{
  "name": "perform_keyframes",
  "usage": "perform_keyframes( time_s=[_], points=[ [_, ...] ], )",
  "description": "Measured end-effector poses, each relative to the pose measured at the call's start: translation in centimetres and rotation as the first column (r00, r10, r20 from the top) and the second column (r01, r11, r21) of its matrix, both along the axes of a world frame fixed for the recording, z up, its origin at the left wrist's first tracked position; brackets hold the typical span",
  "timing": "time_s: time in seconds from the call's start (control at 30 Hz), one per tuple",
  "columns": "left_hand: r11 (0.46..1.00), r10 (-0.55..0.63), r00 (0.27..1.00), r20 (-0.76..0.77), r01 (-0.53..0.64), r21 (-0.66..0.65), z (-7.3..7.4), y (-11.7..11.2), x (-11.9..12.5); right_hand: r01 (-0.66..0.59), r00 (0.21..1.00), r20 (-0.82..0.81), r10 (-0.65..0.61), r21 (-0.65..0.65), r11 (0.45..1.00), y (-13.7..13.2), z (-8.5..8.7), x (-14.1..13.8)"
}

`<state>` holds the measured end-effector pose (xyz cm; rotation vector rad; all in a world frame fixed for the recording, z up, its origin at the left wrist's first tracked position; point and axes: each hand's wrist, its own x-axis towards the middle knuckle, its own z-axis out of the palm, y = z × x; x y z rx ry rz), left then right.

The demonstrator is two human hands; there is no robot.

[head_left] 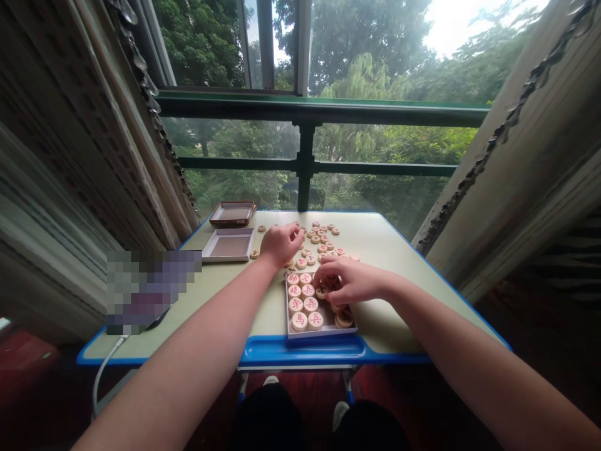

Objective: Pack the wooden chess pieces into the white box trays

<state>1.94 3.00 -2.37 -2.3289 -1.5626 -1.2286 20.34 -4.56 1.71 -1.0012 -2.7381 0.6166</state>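
A shallow white box (pixel 288 313) lies near the table's front edge, holding round wooden xiangqi pieces. Red-lettered pieces (pixel 308 290) fill its two left columns; others on its right side are partly hidden. Over the box, my right hand (pixel 345 279) has thumb and fingers closed around a xiangqi piece (pixel 322 292) with a dark character. Beyond the box, my left hand (pixel 280 243) is closed with curled fingers above the table; what it holds, if anything, is hidden. Several loose xiangqi pieces (pixel 315 238) are scattered beside and beyond it.
At the back left, a brown-rimmed tray (pixel 233 222) stands behind a white box lid or tray (pixel 226 258). A blurred-out device (pixel 154 291) with a white cable (pixel 109 360) sits at the left. The table (pixel 399 319) has a blue rim; a window with green rails rises behind.
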Motion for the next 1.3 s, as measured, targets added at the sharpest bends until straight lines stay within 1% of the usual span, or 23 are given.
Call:
perform_keyframes(
  time_s=[0.1,0.2,0.27,0.37,0.53,0.63,0.77,0.93,1.07,1.17,1.23,1.3],
  points=[
    [1.0,0.013,1.0,0.003,-0.013,0.002,0.1,-0.1,-0.1,-0.006,1.0,-0.018,0.006,-0.009,1.0,0.1,0.2,0.3],
    [1.0,0.015,1.0,0.015,-0.015,-0.001,0.2,-0.1,-0.1,-0.067,0.997,-0.04,0.066,-0.008,0.998,0.2,0.9,1.2],
    [1.0,0.013,1.0,0.011,-0.013,-0.003,0.1,-0.1,-0.1,-0.098,0.995,-0.026,0.098,-0.023,0.995,0.3,1.5,1.8],
    [1.0,0.015,1.0,-0.007,-0.015,0.007,0.1,-0.1,-0.1,-0.099,0.995,0.007,0.1,-0.052,0.994,0.3,2.0,2.5],
    [1.0,0.013,1.0,-0.004,-0.013,0.01,0.0,-0.1,-0.1,-0.127,0.989,0.063,0.135,-0.121,0.985,0.3,1.6,2.5],
    [1.0,0.028,1.0,-0.012,-0.028,0.005,0.1,-0.2,-0.1,-0.103,0.99,0.08,0.115,-0.146,0.984,0.3,1.4,2.3],
    [1.0,0.01,1.0,-0.029,-0.01,-0.002,0.2,-0.1,0.0,-0.054,0.994,0.081,0.067,-0.157,0.986,0.2,1.7,2.2],
    [1.0,0.024,1.0,-0.015,-0.024,-0.005,0.2,-0.1,-0.2,-0.081,0.992,0.078,0.095,-0.167,0.983,0.2,1.6,2.2],
    [0.999,0.033,0.999,-0.02,-0.033,-0.006,0.2,-0.1,-0.2,-0.074,0.992,0.083,0.091,-0.188,0.979,0.4,1.4,2.4],
    [1.0,0.025,0.999,-0.038,-0.025,-0.012,0.2,-0.1,-0.2,-0.091,0.994,0.048,0.099,-0.157,0.983,0.4,1.5,2.2],
    [1.0,0.02,0.999,-0.048,-0.02,-0.013,0.2,-0.1,-0.2,-0.109,0.993,0.027,0.112,-0.103,0.989,0.2,1.5,1.8],
    [1.0,0.024,0.999,-0.047,-0.025,-0.012,0.2,-0.1,-0.2,-0.117,0.993,0.019,0.117,-0.023,0.993,-0.1,1.2,1.2]
  ],
)
